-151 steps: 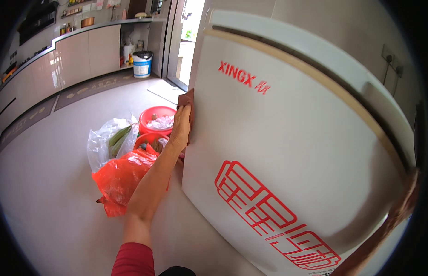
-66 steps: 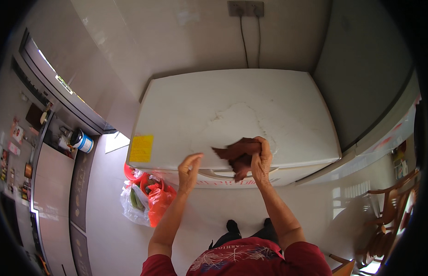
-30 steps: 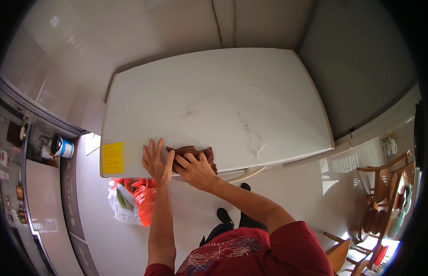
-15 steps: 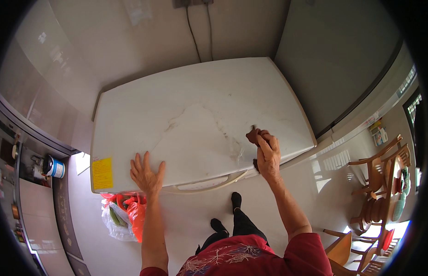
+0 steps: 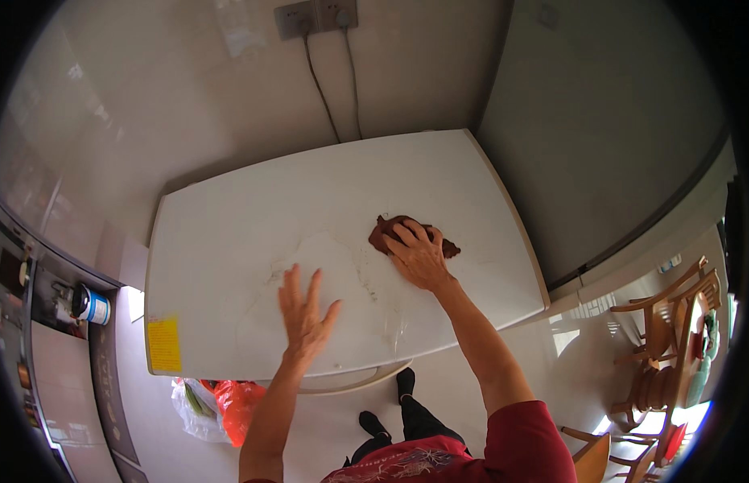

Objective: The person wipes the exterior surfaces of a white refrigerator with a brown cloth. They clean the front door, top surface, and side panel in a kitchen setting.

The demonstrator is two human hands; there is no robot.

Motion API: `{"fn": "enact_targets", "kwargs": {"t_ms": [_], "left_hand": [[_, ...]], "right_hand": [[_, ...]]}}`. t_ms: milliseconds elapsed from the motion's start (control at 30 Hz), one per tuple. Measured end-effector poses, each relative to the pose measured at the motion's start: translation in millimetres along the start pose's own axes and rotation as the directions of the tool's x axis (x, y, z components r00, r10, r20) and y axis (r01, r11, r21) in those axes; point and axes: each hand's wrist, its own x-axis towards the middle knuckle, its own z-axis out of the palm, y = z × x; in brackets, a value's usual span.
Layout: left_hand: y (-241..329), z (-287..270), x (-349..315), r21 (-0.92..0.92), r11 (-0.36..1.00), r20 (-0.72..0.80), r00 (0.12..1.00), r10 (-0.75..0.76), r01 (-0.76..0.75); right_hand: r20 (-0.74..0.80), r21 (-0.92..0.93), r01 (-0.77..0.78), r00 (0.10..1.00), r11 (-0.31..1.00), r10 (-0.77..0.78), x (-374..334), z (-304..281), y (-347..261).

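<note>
A white chest freezer (image 5: 229, 233) with a curved front handle fills the middle of the view. Dark smudges and wet streaks mark its lid. My right hand (image 5: 421, 259) presses a dark reddish-brown cloth (image 5: 384, 235) flat against the lid, right of centre, with the fingers curled over it. My left hand (image 5: 306, 318) is over the front part of the lid, fingers spread and slightly blurred, holding nothing. Whether it touches the lid I cannot tell.
Two cables run down from a wall socket (image 5: 296, 19) behind the freezer. A tall grey panel (image 5: 600, 137) borders its right side. Red and clear plastic bags (image 5: 239, 406) lie by the front left corner. Wooden chairs (image 5: 660, 310) stand at the right, a kitchen counter at the left.
My right hand has moved left and away from me, from the front right edge onto the lid, spreading the cloth. My left hand has shifted right. The view has tilted upward.
</note>
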Motion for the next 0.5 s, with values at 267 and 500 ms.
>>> {"fn": "enact_targets", "kwargs": {"t_ms": [267, 500], "left_hand": [[34, 40, 50, 0.139, 0.989, 0.107, 0.993, -0.058, 0.043], [41, 35, 57, 0.138, 0.988, 0.126, 0.989, -0.082, 0.064]], "right_hand": [[0.024, 0.055, -0.121, 0.992, 0.991, 0.12, 74, 59, 70], [0.005, 0.074, -0.188, 0.982, 0.979, 0.188, 100, 77, 92]]}}
